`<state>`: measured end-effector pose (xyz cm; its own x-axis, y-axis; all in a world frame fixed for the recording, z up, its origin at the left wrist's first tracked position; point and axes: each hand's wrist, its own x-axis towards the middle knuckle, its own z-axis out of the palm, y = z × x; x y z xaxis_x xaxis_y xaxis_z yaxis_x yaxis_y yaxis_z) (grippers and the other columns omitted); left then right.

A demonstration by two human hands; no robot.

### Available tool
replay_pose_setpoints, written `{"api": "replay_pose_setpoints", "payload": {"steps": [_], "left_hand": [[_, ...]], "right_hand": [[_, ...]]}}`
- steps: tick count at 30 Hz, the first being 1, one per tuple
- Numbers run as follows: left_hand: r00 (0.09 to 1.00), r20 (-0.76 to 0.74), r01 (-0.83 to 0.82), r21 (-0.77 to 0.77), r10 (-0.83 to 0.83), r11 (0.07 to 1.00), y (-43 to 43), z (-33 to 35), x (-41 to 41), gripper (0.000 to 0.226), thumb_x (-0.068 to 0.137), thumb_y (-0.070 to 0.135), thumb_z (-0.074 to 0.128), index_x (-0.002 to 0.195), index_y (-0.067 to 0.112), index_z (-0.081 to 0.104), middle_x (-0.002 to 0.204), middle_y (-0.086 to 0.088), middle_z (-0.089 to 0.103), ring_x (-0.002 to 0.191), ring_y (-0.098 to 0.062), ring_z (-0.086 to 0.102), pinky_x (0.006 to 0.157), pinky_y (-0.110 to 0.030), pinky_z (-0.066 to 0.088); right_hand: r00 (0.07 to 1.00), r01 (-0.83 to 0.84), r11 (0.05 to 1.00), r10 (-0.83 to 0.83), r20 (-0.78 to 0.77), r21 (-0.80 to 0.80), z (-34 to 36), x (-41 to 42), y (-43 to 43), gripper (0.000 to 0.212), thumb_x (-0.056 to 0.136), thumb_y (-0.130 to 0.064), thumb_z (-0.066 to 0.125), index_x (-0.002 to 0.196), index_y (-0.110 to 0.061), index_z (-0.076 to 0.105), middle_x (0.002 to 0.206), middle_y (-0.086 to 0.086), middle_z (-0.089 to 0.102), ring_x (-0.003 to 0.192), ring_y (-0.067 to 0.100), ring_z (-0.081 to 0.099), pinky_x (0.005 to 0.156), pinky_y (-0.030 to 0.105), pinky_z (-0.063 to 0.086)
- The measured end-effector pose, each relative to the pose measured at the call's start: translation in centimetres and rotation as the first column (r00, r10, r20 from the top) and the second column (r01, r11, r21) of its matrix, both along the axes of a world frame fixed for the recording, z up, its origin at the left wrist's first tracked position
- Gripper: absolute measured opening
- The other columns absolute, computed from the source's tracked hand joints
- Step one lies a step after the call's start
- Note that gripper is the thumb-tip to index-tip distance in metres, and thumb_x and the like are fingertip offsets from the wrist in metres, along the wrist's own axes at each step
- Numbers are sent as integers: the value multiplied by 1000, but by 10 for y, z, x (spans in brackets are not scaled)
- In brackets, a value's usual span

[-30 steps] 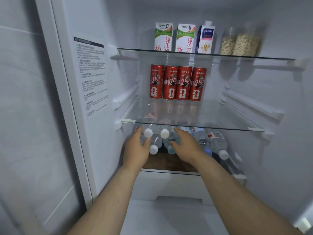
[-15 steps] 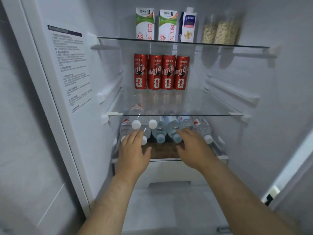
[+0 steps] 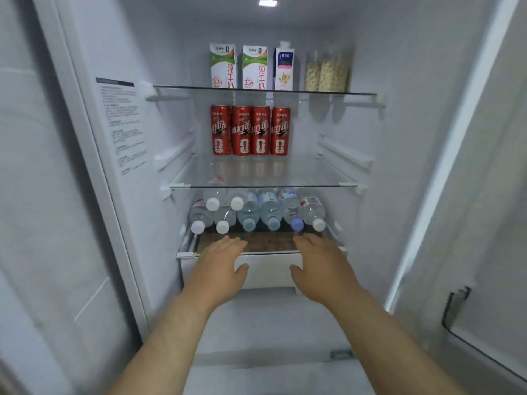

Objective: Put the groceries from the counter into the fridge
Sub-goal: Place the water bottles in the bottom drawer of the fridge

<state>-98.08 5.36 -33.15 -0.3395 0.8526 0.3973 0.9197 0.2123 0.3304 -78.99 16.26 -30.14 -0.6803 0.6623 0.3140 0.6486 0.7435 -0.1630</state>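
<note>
Two bare hands reach into the open fridge (image 3: 413, 138) at lower centre of the frame, palms down, both empty. Left hand (image 3: 221, 266) and right hand (image 3: 320, 267) have fingers spread and relaxed, grasping nothing, tips over the front lip of the lowest shelf (image 3: 265, 246), which shows a brown wood-grain patch under glass. Just beyond the fingertips lie clear plastic water bottles (image 3: 268, 212), ribbed and cylindrical, on their sides with caps toward the camera: a lower row of six, caps white, pale blue and one deeper blue, with two more white-capped ones stacked on top at the left. Hands and bottles look apart, not touching. Middle glass shelf (image 3: 313, 178), centre of the frame: four tall slim red cans (image 3: 251, 131), glossy metal, upright and touching side by side toward the back. Top glass shelf (image 3: 356, 94), upper centre: two green-and-white gabled cartons (image 3: 239, 67), one blue-and-white carton (image 3: 285, 69) just right of them, then two clear jars (image 3: 328, 71) of pale grainy contents, slightly blurred. Interior walls are smooth white plastic with moulded rails. Printed label (image 3: 122, 124) on the left wall, text too small to read. Small ceiling light (image 3: 268, 2) at top centre.
</note>
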Motion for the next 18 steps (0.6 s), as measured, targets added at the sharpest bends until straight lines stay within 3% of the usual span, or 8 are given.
{"api": "replay_pose_setpoints", "payload": {"steps": [7,13,18], "left_hand": [[1000,-21,-21,-34,20,999,-54,16,56,56,94,30,58,147,22,42,154,4,39,147,-17,25,118,-27,17],[996,-40,-84,-77,81,993,-99,29,95,59,97,35,53,152,25,32,158,9,30,149,-12,18,117,-24,14],[992,-43,-118,-63,116,991,-129,45,121,57,97,37,52,150,27,34,157,10,32,148,-11,21,118,-28,19]], "right_hand": [[992,-126,991,125,-34,-36,9,30,-49,63,91,-45,55,147,-20,40,146,0,44,133,24,40,107,36,38],[988,-154,988,154,2,6,27,78,-81,62,94,-45,51,148,-20,36,149,-1,41,134,24,39,108,37,37],[988,-154,987,154,0,48,39,114,-101,57,95,-41,51,146,-20,38,147,-2,42,134,24,38,108,35,36]]}}
